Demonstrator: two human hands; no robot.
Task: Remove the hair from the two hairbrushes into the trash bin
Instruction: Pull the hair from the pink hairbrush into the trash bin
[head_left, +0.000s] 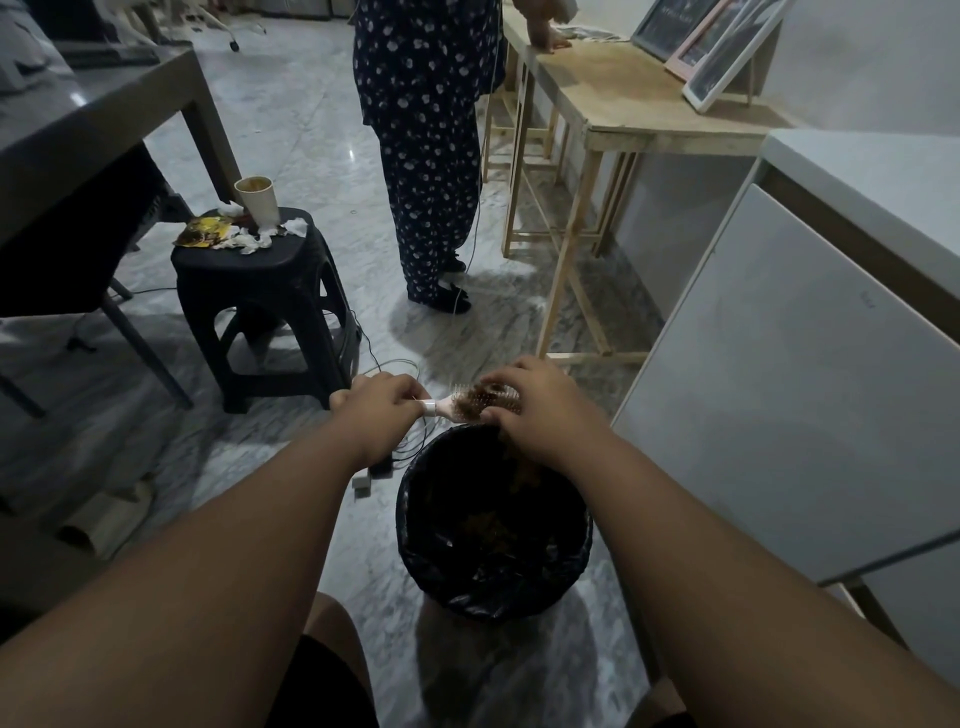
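A pale pink hairbrush (445, 407) is held level over the far rim of the trash bin (415, 540), which is lined with a black bag and holds some brownish clumps. My left hand (376, 402) grips the brush's handle. Brown hair (480, 401) is tangled in the bristles. My right hand (540, 405) covers the brush head, its fingers pinching into that hair. Only one hairbrush is visible.
A black plastic stool (260, 312) with a paper cup (257, 200) and crumpled tissues stands to the left. A person in dark patterned clothes (426, 156) stands beyond the bin beside a wooden table (623, 93). A white cabinet (805, 389) is close on the right. Cables (395, 369) lie on the marble floor.
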